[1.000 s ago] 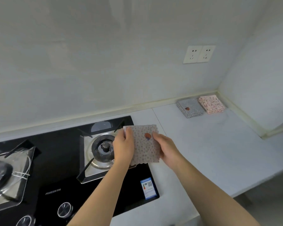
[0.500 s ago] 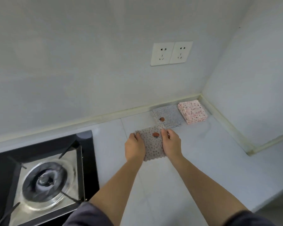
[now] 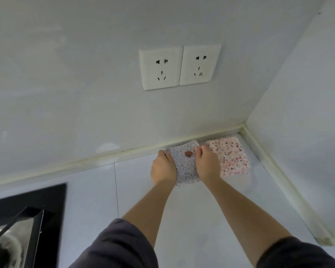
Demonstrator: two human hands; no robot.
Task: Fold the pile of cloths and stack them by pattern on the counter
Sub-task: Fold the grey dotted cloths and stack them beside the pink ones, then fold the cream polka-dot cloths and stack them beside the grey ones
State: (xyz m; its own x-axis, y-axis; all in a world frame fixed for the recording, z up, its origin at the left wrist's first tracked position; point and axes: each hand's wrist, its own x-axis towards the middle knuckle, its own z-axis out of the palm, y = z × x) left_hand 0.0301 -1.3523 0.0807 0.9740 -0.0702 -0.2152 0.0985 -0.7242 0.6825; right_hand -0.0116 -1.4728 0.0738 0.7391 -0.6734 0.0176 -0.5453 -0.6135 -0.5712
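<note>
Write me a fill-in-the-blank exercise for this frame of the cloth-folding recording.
1. The left hand and right hand grip the dotted cloth, and the pink stack lies to its ____.
2. The wall holds ____ sockets.
3. The stove shows at the lower ____ corner of the view.
Missing words: right; two; left.

The left hand (image 3: 162, 168) and right hand (image 3: 207, 165) grip the cloth (image 3: 185, 166) by its 2 sides, low over the counter (image 3: 191, 213). Just right of the grip lies a stack (image 3: 232, 157). Behind the grip is the wall (image 3: 85, 97), with 2 sockets (image 3: 180, 66) above. The hob (image 3: 27, 200) lies well left and nearer.
</note>
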